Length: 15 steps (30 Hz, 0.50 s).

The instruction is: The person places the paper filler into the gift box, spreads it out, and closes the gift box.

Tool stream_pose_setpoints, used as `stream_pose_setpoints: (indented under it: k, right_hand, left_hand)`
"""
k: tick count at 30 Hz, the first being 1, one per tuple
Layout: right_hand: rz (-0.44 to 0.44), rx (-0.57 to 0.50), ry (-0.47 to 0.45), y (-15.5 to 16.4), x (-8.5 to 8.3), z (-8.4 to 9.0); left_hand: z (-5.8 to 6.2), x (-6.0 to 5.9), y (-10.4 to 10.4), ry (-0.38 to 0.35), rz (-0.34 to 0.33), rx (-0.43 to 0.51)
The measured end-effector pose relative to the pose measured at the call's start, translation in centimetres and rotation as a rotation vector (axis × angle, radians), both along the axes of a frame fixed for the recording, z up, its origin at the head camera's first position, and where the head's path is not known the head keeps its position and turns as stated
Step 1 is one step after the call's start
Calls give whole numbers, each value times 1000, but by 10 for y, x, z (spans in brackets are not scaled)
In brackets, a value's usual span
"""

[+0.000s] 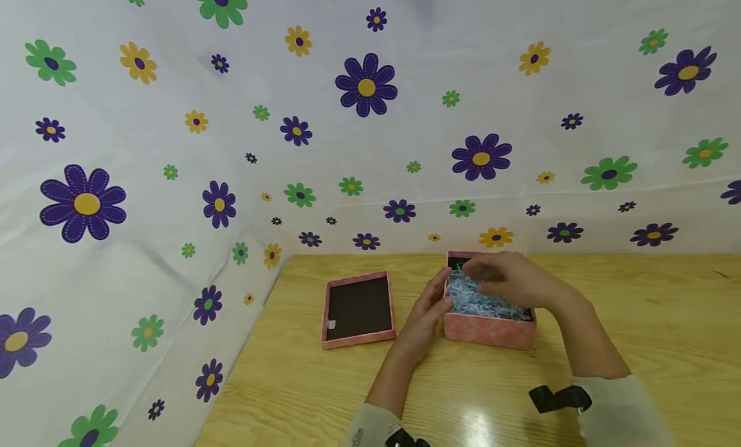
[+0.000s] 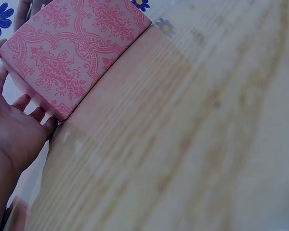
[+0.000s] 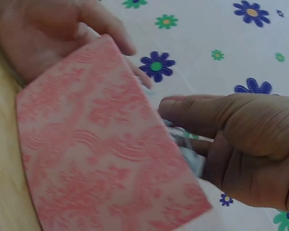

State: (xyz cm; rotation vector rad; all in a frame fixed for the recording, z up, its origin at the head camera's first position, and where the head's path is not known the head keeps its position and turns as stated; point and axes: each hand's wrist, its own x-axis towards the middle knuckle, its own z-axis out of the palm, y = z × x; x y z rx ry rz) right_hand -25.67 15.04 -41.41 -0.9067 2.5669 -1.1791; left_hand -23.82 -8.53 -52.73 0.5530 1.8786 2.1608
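Observation:
A pink patterned box [image 1: 489, 329] [image 2: 72, 53] [image 3: 96, 154] stands open on the wooden table [image 1: 637, 318], filled with pale blue shredded paper [image 1: 471, 300]. My left hand [image 1: 431, 305] [image 2: 12, 134] [image 3: 48, 33] rests flat against the box's left wall, fingers straight. Over the box's opening, my right hand [image 1: 500, 276] [image 3: 183, 126] reaches down into the filling. In the right wrist view its thumb and fingers pinch a few shreds [image 3: 187, 142]. That hand is blurred in the head view.
The box's lid [image 1: 357, 309] lies upside down to the left of the box, dark inside. A white cloth with flowers [image 1: 173, 145] covers the walls behind and to the left. Bare table [image 2: 192, 134] lies right of the box and in front of it.

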Motion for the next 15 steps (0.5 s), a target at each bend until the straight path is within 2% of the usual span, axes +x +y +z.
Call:
stream_pose_setpoints:
  k: [4, 8, 11, 13, 15]
  right_hand:
    - [54, -126, -61, 12, -3, 3]
    - [204, -196, -152, 16, -5, -3]
    - [305, -185, -183, 13, -6, -10]
    - [327, -154, -184, 9, -7, -13]
    - [309, -97, -168, 5, -8, -15]
  left_hand:
    - [1, 1, -2, 1, 4, -5]
    - [0, 1, -2, -9, 12, -1]
    - [0, 1, -2, -8, 18, 10]
    - [-1, 0, -1, -2, 15, 20]
    - [-1, 0, 0, -3, 10, 27]
